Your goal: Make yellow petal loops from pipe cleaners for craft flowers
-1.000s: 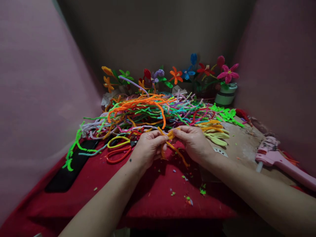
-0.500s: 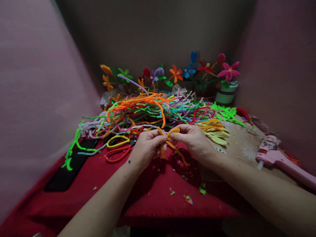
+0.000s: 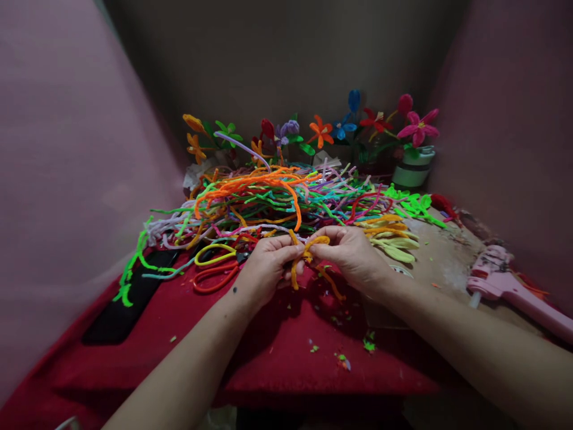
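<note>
An orange-yellow pipe cleaner (image 3: 321, 240), bent into a loop at its upper right, is pinched between both my hands. The fingertips of my left hand (image 3: 278, 255) close on its left part, with short ends poking out above and below them. My right hand (image 3: 347, 254) grips it near the loop by thumb and forefinger. A loose tail of the same colour hangs down to the right beneath my fingers. Just left of my left hand lie scissors (image 3: 215, 278) with one yellow and one red handle loop; their blades are hidden behind the hand.
A heap of colourful pipe cleaners (image 3: 268, 200) lies behind my hands, with fuzzy flowers (image 3: 320, 131) along the back. A black phone-like slab (image 3: 120, 316) is at left. Yellow looped petals (image 3: 396, 245), a cardboard sheet (image 3: 447, 263) and a pink glue gun (image 3: 496, 283) are at right.
My hands stay in nearly the same place. The loop by my right hand has shifted slightly right and down and now looks more tightly bent at the fingertips.
</note>
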`<state>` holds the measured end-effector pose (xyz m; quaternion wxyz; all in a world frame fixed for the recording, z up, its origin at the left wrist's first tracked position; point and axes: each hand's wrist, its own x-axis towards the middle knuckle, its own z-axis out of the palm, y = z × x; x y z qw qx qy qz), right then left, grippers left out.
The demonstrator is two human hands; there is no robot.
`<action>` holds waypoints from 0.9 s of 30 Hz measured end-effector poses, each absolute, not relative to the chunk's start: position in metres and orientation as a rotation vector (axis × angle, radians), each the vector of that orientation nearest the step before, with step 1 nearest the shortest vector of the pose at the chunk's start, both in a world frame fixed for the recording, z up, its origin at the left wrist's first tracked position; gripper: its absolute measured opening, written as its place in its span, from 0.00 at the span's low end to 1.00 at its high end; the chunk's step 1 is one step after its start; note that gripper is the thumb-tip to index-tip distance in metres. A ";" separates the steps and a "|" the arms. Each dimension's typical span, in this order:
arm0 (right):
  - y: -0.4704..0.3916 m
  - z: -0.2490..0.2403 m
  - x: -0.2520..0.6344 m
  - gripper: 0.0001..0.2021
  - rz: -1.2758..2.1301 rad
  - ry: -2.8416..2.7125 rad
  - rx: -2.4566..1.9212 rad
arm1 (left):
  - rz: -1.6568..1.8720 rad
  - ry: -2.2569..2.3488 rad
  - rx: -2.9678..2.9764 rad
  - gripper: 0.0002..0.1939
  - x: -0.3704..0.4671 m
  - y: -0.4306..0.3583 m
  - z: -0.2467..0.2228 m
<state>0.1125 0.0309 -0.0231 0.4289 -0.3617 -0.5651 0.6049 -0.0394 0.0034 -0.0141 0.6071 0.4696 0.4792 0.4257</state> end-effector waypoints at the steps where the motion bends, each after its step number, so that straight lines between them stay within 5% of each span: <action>1: 0.031 -0.023 0.112 0.05 1.512 -1.407 -0.900 | 0.983 1.106 1.079 0.08 -0.039 0.003 -0.014; 27: 0.033 -0.023 0.116 0.03 1.406 -1.574 -0.912 | 0.949 1.166 1.202 0.08 -0.039 0.000 -0.012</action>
